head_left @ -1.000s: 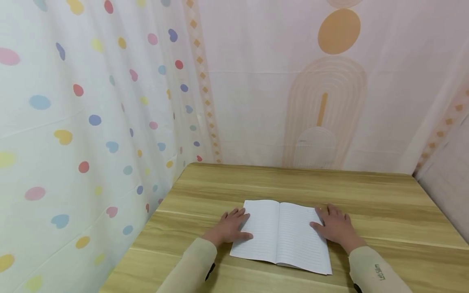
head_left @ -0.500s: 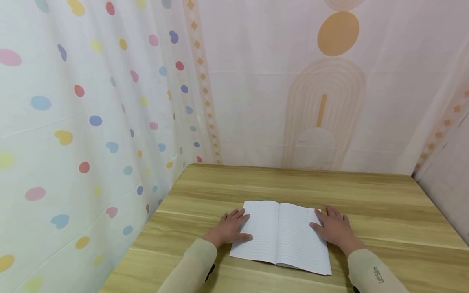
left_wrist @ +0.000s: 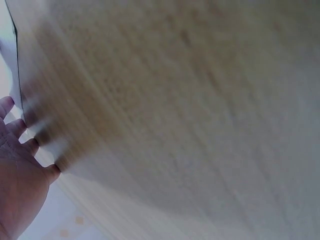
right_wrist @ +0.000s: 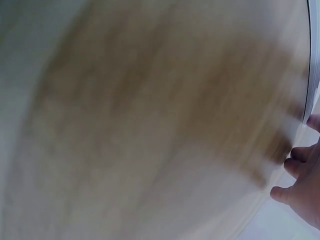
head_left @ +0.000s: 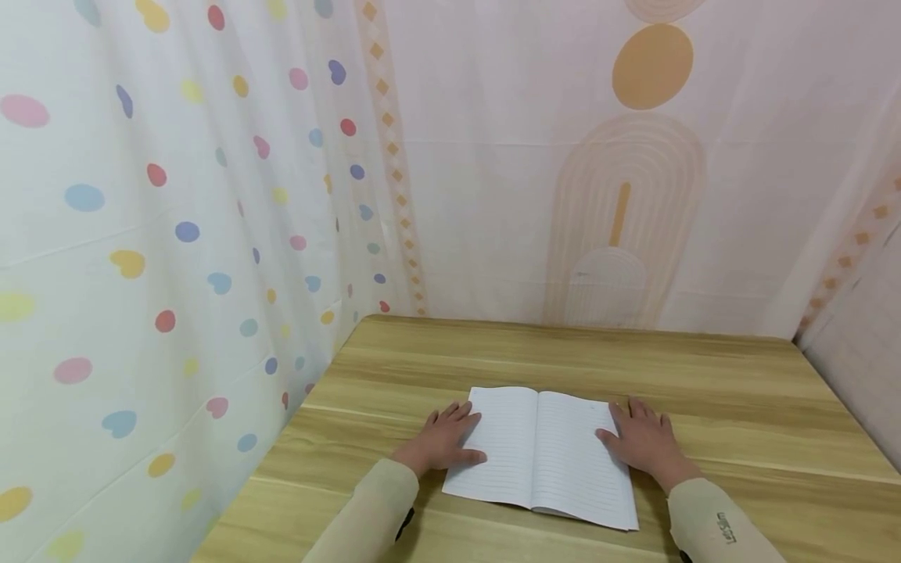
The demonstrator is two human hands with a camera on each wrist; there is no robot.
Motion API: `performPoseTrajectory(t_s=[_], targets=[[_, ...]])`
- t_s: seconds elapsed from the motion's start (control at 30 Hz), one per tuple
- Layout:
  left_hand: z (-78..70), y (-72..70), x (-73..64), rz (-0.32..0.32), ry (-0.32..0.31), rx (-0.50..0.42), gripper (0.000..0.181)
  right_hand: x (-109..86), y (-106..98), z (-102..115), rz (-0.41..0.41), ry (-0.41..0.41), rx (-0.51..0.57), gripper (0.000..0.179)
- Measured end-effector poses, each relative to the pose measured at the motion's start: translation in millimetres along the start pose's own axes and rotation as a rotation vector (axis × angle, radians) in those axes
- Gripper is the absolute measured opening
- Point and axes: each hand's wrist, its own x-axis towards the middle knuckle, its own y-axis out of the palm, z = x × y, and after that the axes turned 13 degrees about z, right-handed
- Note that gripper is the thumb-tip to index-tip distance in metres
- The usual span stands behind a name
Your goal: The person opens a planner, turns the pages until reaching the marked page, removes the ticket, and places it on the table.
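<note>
An open notebook (head_left: 533,457) with lined pages lies flat on the wooden table in the head view, its pages without visible writing. Over its left edge rests my left hand (head_left: 443,439), thumb on the page and fingers spread. My right hand (head_left: 644,440) lies across the right edge in the same way, with the thumb on the right page. Neither hand grips anything. At the left margin of the left wrist view, the left hand (left_wrist: 20,170) touches the table with its fingertips. The right hand (right_wrist: 302,177) shows at the right margin of the right wrist view.
The wooden table (head_left: 563,348) reaches back to a white curtain (head_left: 486,172) with arch patterns. A dotted curtain (head_left: 183,274) hangs along the left side. Pale sleeves (head_left: 373,508) cover both forearms.
The head view has shifted very slightly. Both hands and the notebook stay in place.
</note>
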Motion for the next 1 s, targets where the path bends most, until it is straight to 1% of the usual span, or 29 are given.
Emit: performPoseTrajectory(t_s=[0.23,0.4,0.5,0.6,0.63,0.7,0.87,0.93,1.0], targets=[[-0.2,-1.4,-1.7,-0.001,-0.002,-0.003,0.079,0.2,-0.2,0.5,-0.051,-0.022,-0.075,0.065],[-0.8,-2.3,-2.2,0.005,0.002,-0.004,0.079,0.0,-0.6,0.8,-0.062,-0.049,-0.103,0.059],[-1.4,-2.2,-1.7,0.008,0.002,-0.005,0.079,1.3,-1.3,1.1,-0.072,-0.078,-0.099,0.053],[-1.5,-1.0,-0.3,0.009,0.001,-0.004,0.079,3.4,-2.4,2.9,-0.098,-0.090,-0.056,0.050],[-1.4,-0.7,0.2,0.008,0.000,-0.004,0.079,4.2,-4.3,4.6,-0.107,-0.091,-0.025,0.050],[-1.3,-0.5,0.8,0.004,0.000,-0.006,0.079,6.5,-8.6,8.4,-0.117,-0.085,0.094,0.050],[-1.3,-1.8,-0.5,-0.003,0.008,-0.016,0.078,7.8,-27.0,24.8,-0.087,-0.048,0.505,0.064],[-1.0,-1.7,-0.7,-0.002,0.009,-0.018,0.079,6.7,-34.1,31.7,-0.075,-0.036,0.613,0.069],[-0.8,-1.3,-1.0,0.000,0.006,-0.018,0.079,6.3,-38.9,37.3,-0.071,-0.036,0.695,0.070]])
